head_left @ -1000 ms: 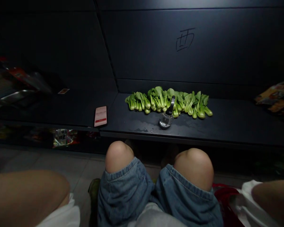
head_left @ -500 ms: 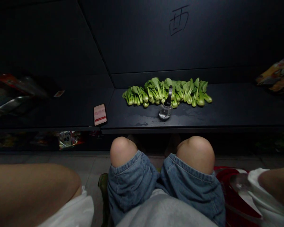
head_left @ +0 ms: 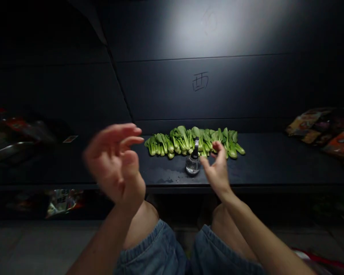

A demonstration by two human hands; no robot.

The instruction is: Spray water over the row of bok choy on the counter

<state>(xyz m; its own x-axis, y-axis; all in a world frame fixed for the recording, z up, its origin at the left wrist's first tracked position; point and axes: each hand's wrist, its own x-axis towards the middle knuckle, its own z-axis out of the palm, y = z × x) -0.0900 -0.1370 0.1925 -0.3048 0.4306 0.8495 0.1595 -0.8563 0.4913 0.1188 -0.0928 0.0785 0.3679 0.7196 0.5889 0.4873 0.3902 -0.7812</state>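
Head view: denim-clad knees [head_left: 149, 248] sit lowest. Above them the left hand [head_left: 114, 164] is raised and motion-blurred, fingers spread, holding nothing. Farther out, the right hand [head_left: 216, 170] hovers with fingers loosely curled, also empty. It is just beside the small glass bottle [head_left: 193, 162], which stands on the dark shelf [head_left: 275, 168] near the front edge, directly before the row of bok choy [head_left: 177, 141]. A careless brush from that hand could, I judge, knock the bottle over on the wet shelf. Half a second ago neither hand was raised, and a phone showed where the left hand now blocks the view.
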